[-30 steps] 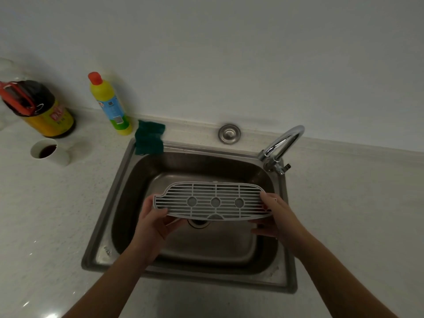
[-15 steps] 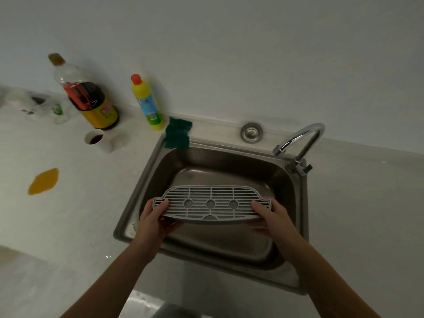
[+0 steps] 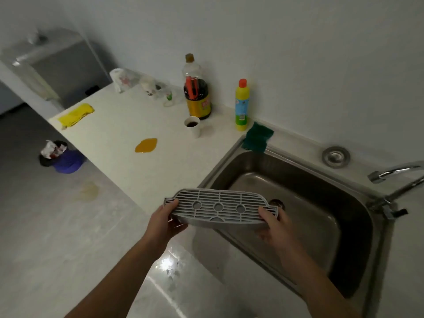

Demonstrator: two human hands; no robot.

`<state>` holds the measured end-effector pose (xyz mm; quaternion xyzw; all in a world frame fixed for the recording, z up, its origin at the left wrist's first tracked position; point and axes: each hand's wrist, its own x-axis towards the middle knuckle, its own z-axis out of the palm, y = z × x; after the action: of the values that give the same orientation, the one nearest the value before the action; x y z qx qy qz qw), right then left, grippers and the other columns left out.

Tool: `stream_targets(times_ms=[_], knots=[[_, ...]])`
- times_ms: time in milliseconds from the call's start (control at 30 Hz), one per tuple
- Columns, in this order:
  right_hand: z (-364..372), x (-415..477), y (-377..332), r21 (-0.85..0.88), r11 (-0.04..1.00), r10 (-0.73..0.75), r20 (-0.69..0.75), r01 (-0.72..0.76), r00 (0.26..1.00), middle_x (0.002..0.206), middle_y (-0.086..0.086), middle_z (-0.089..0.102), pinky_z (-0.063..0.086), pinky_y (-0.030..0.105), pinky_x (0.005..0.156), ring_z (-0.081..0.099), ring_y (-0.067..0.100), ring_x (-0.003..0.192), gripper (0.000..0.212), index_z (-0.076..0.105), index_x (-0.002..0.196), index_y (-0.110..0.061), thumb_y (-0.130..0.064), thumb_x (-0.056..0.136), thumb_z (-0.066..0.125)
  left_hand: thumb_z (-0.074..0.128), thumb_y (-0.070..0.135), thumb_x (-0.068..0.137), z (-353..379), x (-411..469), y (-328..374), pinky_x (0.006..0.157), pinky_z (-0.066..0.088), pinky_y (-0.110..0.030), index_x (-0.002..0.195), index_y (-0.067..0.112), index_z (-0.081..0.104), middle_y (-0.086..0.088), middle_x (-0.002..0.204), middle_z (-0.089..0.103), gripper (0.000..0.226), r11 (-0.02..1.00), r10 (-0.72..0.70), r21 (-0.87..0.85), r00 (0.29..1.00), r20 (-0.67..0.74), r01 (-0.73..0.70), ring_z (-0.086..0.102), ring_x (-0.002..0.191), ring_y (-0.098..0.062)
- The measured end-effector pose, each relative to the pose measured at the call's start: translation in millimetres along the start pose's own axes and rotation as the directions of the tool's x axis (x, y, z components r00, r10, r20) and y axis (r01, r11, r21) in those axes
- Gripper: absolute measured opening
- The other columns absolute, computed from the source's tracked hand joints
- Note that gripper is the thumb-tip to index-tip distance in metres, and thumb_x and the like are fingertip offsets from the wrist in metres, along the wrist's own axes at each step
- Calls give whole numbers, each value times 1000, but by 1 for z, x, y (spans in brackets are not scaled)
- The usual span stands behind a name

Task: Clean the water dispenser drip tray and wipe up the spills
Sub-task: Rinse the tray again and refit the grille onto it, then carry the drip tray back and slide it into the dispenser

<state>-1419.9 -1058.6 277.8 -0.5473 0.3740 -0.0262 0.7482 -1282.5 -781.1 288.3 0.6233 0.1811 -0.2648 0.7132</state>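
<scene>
Drip tray, gripped at both ends by the left hand and right hand, has shifted from over the sink toward its left rim; beyond, an orange spill marks the white counter.

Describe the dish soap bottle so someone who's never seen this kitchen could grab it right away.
Start at the steel sink and find its far left corner, where a green sponge lies on the rim. The dish soap bottle stands just left of it, against the wall. It is slim and yellow with an orange cap, unlike the bigger dark sauce bottle further left.
</scene>
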Motion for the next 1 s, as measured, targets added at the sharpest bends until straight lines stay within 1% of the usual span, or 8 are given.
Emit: stream_targets(times_ms=[100, 200, 367, 467, 600, 700, 800, 1000], knots=[[56, -14, 2, -23, 1000, -2, 61, 4, 998, 97, -6, 81, 61, 31, 61, 79, 17, 84, 10, 73, 96, -43, -36, 89, 75, 67, 31, 97, -58, -9, 11, 69, 62, -36, 111, 7, 74, -14, 98, 75, 29, 996, -18, -93, 999, -46, 13, 75, 78, -24], [120, -29, 8, -97, 995, -16, 111, 27, 994, 100, -2, 81, 61, 37, 68, 78, 25, 93, 8, 73, 100, -34, -35, 93, 72, 68, 32, 96, -128, -17, 24, 71, 63, -36, 111, 8, 75, -12, 93, 75, 29, 990, -7, -141, 998, -61, -2, 74, 73, -22], [238, -52, 35, -213, 974, -31, 209, 76, 977, 100, -1, 81, 60, 33, 64, 78, 21, 84, 18, 70, 111, -28, -36, 95, 69, 70, 33, 94, -259, -26, 51, 73, 63, -37, 112, 12, 75, -11, 100, 80, 28, 984, 42, -170, 992, -121, -62, 77, 80, -22], [308, -60, 46, -243, 965, -35, 266, 103, 963, 99, 2, 81, 61, 33, 64, 78, 24, 85, 18, 71, 110, -25, -35, 96, 67, 72, 33, 92, -327, -31, 68, 72, 63, -36, 100, 20, 80, -13, 104, 80, 17, 975, 74, -194, 983, -171, -107, 77, 82, -24], [398, -66, 54, -284, 952, -11, 334, 112, 942, 100, 3, 81, 63, 39, 69, 78, 24, 88, 10, 74, 103, -30, -34, 96, 67, 70, 34, 93, -406, -33, 90, 72, 63, -36, 107, 19, 78, -13, 108, 80, 22, 964, 92, -219, 962, -259, -151, 78, 87, -24], [463, -58, 56, -313, 940, -1, 391, 134, 920, 99, 3, 81, 61, 33, 66, 78, 23, 87, 10, 72, 103, -30, -34, 96, 68, 67, 31, 95, -456, -23, 104, 70, 63, -33, 104, 18, 81, -12, 105, 81, 21, 951, 87, -256, 944, -318, -174, 78, 86, -22], [527, -37, 60, -341, 926, 9, 446, 161, 895, 101, -1, 80, 62, 33, 68, 78, 19, 90, 16, 69, 111, -30, -37, 97, 66, 65, 31, 97, -499, -2, 120, 71, 63, -32, 97, 23, 84, -8, 101, 81, 21, 946, 83, -268, 935, -344, -183, 77, 83, -19], [665, 20, 66, -373, 914, 72, 536, 159, 841, 101, -4, 80, 62, 33, 71, 77, 16, 92, 18, 68, 113, -30, -39, 97, 64, 70, 42, 84, -585, 51, 172, 79, 62, -35, 111, 21, 79, -9, 110, 79, 35, 934, 101, -275, 906, -412, -229, 74, 88, -18]])
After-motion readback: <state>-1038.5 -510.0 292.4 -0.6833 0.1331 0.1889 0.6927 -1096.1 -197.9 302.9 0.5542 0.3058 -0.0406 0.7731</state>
